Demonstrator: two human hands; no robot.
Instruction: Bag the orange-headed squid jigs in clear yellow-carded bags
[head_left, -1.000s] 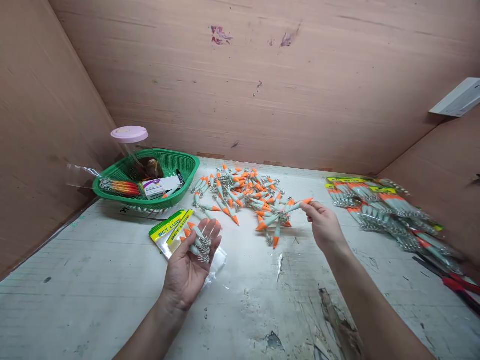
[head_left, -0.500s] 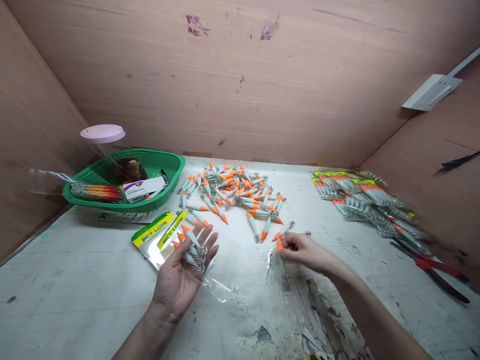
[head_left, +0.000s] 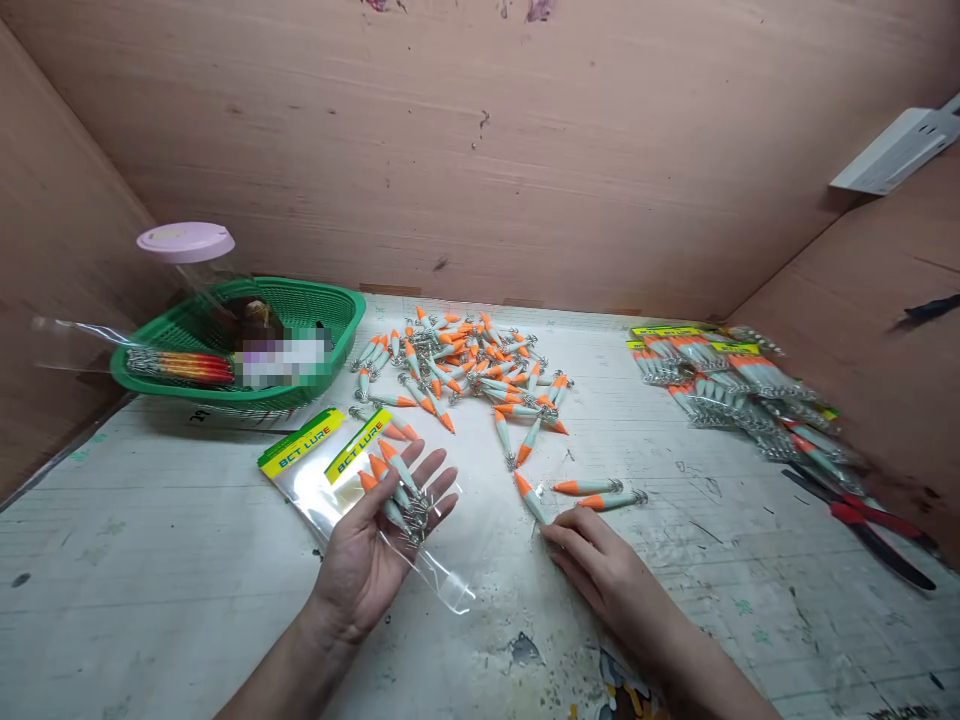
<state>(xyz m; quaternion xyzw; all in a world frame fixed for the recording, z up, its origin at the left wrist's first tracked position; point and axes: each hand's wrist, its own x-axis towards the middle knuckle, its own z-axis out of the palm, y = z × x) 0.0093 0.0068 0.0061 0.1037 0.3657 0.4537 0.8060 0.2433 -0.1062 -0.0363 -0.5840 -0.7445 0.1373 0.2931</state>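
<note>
My left hand [head_left: 375, 560] is palm up, fingers curled, and cradles several fishing lures [head_left: 395, 487] with orange tips, pale bodies and wire hooks. A clear bag with a yellow-green "BCT LURE" header [head_left: 358, 447] extends beneath this hand; whether the fingers grip it I cannot tell. More such bags [head_left: 300, 445] lie just to the left. My right hand [head_left: 600, 560] pinches the hook end of a single lure [head_left: 531, 498], whose orange tip points away from me. Two loose lures [head_left: 589, 487] lie just beyond the right hand. A pile of lures [head_left: 472, 365] spreads out farther back.
At the back left stands a green basket [head_left: 352, 330] holding a pink-lidded cup [head_left: 186, 240] and a bundle of red-yellow items [head_left: 184, 366]. Filled lure packs [head_left: 720, 380] are heaped on the right, beside red-and-black pliers [head_left: 874, 525]. Cardboard walls [head_left: 480, 200] enclose the table.
My right hand has moved toward me and now pinches a lure's hook end instead of an orange tip. Two lures now lie side by side beyond it. The left hand still cradles its lures.
</note>
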